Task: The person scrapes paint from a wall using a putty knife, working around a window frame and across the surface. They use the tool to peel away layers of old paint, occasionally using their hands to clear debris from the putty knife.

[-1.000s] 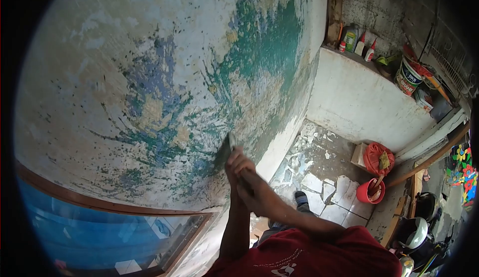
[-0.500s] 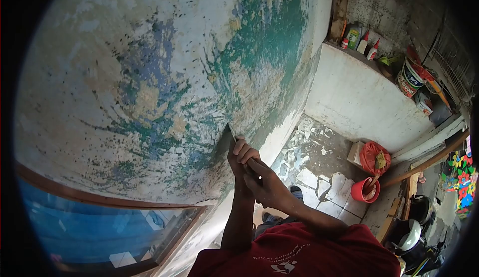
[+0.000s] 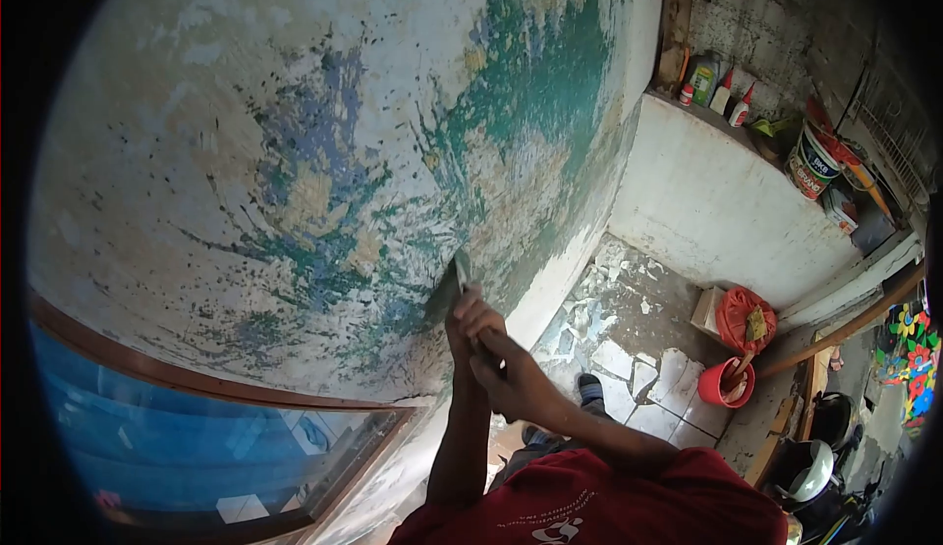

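Observation:
Both my hands are closed together around a scraper with a narrow metal blade (image 3: 462,268). Its tip meets the patchy wall (image 3: 393,191), where green, blue and white paint is worn and flaking. My left hand (image 3: 460,334) is nearer the wall, and the fingers wrap the tool just behind the blade. Close behind it, my right hand (image 3: 513,380) grips the rear of the tool. The handle is hidden inside the hands. A dark shadow falls on the wall beside the blade.
Below lies a floor of broken tiles (image 3: 614,358) with paint flakes. A red bucket (image 3: 725,384) and a red plastic bag (image 3: 744,317) stand by the low white wall (image 3: 717,191). Bottles (image 3: 703,81) and a paint pail (image 3: 813,162) sit on its ledge. A framed window (image 3: 147,437) is lower left.
The blade tip has shifted slightly down along the wall, and more of the blade shows beyond my fingers. Both hands keep their grip. The whole view has moved a little.

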Available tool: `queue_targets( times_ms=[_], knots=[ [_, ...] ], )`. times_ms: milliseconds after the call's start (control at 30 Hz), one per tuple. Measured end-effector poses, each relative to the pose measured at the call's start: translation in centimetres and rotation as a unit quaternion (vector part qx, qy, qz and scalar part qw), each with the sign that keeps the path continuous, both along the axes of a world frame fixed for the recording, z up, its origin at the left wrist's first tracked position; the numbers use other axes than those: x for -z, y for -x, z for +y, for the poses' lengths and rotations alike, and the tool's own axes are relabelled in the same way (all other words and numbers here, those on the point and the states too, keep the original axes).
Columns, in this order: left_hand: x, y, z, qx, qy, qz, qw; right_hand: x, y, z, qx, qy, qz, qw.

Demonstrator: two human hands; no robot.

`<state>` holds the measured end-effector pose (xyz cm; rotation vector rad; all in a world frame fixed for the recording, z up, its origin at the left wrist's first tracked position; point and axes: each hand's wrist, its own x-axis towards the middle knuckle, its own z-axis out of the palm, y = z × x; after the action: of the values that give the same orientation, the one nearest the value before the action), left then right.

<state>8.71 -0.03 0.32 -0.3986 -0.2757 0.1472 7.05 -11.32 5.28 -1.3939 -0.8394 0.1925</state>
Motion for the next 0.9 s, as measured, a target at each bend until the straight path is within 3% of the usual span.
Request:
queue_targets(
  times_ms=[67, 133, 200, 267, 333, 400, 467, 533, 600, 667, 767, 800, 900],
  knots=[
    [-0.2, -1.9, 0.2, 0.047, 0.023, 0.008, 0.999, -3.4, -1.5, -0.7, -0.041, 0.085, 0.177, 0.98],
    [1.2, -1.8, 0.0, 0.026, -0.011, 0.0, 1.0, -5.2, -3.5, -2.0, -0.08, 0.128, 0.267, 0.952],
    [2.0, -2.8, 0.0, 0.013, -0.054, -0.026, 0.998, -2.0, -2.2, -2.1, -0.056, 0.101, 0.134, 0.984],
    [1.7, 0.5, -0.4, -0.013, -0.015, -0.008, 1.0, 2.3, -0.7, -0.9, -0.018, -0.006, -0.077, 0.997],
    [0.4, 0.7, -0.7, -0.015, 0.009, 0.016, 1.0, 0.1, -0.3, -1.6, -0.08, 0.063, 0.084, 0.991],
    [-0.4, -0.8, -0.9, -0.012, 0.042, 0.054, 0.998, -0.2, -1.5, -1.2, -0.063, 0.064, 0.08, 0.993],
    [0.2, -1.2, -1.0, -0.021, 0.021, 0.03, 0.999, -1.6, -1.7, -1.9, -0.084, 0.112, 0.113, 0.984],
    [0.8, -0.5, -0.9, -0.024, -0.001, -0.004, 1.0, 0.0, -1.0, -2.0, -0.079, 0.088, 0.075, 0.99],
    [0.4, 1.2, -1.0, -0.052, -0.013, -0.014, 0.998, 1.1, -0.3, -1.0, -0.028, 0.004, -0.089, 0.996],
    [0.1, 0.9, -0.5, -0.013, 0.023, 0.009, 1.0, 0.8, -0.9, -0.4, -0.008, -0.001, -0.082, 0.997],
    [-2.7, -2.9, -0.9, 0.093, 0.033, -0.011, 0.995, -3.4, -2.9, -1.4, -0.052, 0.121, 0.155, 0.979],
    [-3.6, -3.3, -1.5, 0.088, 0.075, 0.036, 0.993, -3.7, -3.6, -1.9, -0.059, 0.131, 0.137, 0.98],
    [2.1, -1.4, -0.4, 0.01, -0.02, -0.024, 0.999, -1.1, -1.6, -2.5, -0.072, 0.095, 0.097, 0.988]
  ],
)
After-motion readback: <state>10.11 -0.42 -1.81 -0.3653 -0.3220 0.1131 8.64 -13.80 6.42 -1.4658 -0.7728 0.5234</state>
